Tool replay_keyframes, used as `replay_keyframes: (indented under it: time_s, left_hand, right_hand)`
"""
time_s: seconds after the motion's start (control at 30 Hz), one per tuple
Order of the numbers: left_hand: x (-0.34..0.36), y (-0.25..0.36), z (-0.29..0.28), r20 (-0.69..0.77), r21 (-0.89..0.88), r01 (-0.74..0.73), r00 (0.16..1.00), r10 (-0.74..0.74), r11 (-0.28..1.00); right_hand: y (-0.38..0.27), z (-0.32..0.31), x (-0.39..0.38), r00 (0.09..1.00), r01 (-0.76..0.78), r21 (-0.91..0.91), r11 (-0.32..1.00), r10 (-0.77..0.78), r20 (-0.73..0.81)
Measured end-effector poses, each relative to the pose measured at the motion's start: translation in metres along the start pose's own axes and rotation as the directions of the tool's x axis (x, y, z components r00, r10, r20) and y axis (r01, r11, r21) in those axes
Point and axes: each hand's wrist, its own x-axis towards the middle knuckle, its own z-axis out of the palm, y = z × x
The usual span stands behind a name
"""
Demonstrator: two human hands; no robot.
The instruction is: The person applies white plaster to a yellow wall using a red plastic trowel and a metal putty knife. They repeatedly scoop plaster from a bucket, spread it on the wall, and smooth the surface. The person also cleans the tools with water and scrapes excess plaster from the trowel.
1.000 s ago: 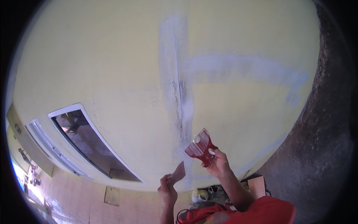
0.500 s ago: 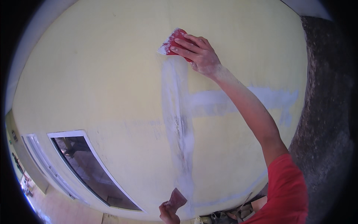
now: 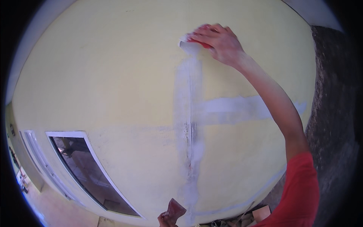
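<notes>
High on the pale yellow wall (image 3: 124, 87), my right hand (image 3: 224, 43) grips a red putty knife (image 3: 201, 42), its fingers pressed over the blade. The knife's putty-coated edge lies against the wall, with a fresh whitish patch of putty (image 3: 190, 47) under it. Below runs a vertical band of whitish filler (image 3: 183, 90) with a rough dark crack line along it. At the bottom, my left hand (image 3: 166, 220) is closed on a second putty knife (image 3: 176, 210), reddish and held blade up, apart from the wall's filler. The lower part of that hand is cut off by the picture's edge.
A horizontal filler band (image 3: 234, 109) branches right from the vertical one. A white-framed window (image 3: 85, 170) is at the lower left. Rubble and a block (image 3: 261, 213) lie at the wall's foot, lower right. A dark rough wall (image 3: 336, 94) stands at the right.
My right hand has turned the putty knife flatter to the wall, and a fresh putty patch now shows above the band. The view has shifted slightly; my left hand sits lower in the picture.
</notes>
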Motion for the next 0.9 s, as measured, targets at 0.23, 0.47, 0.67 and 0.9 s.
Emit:
replay_keyframes:
  time_s: [0.23, 0.47, 0.67, 0.9]
  left_hand:
    - [0.005, 0.04, 0.028, 0.024, 0.123, -0.052, 0.999, 0.049, 0.991]
    - [-0.008, -0.039, -0.013, 0.027, -0.318, 0.161, 0.987, -0.161, 0.934]
    - [0.001, -0.008, 0.024, 0.016, -0.08, 0.001, 1.0, 0.0, 0.997]
    - [-0.003, -0.024, -0.001, -0.083, -0.19, 0.026, 0.996, -0.043, 0.981]
  right_hand:
    - [-0.014, 0.036, -0.034, 0.968, 0.139, -0.05, 0.989, -0.125, 0.219]
    - [-0.02, 0.004, -0.019, 0.999, 0.004, 0.028, 1.0, -0.006, 0.048]
    - [0.042, 0.053, 0.033, 0.996, 0.014, -0.175, 0.984, 0.0, 0.085]
    - [0.033, 0.022, -0.012, 0.99, -0.069, 0.117, 0.991, 0.054, 0.129]
